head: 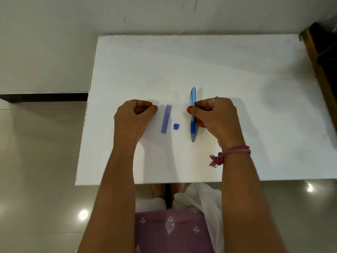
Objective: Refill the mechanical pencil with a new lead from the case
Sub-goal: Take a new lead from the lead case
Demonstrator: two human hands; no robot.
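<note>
While right hand (215, 115) grips pencil (193, 114) (fingertips hidden), left hand (132, 117) curled.

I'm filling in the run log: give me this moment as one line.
right hand: gripping pencil | left hand: fisted beside lead case, not touching | cap: off, on table

On the white table (237, 70) lie one blue mechanical pencil (193, 114), one long violet lead case (166, 118) and one small blue square cap (176, 126). Two hands are over it: one left hand (132, 119), one right hand (217, 115). One pink thread band (235, 149) circles the right wrist.
</note>
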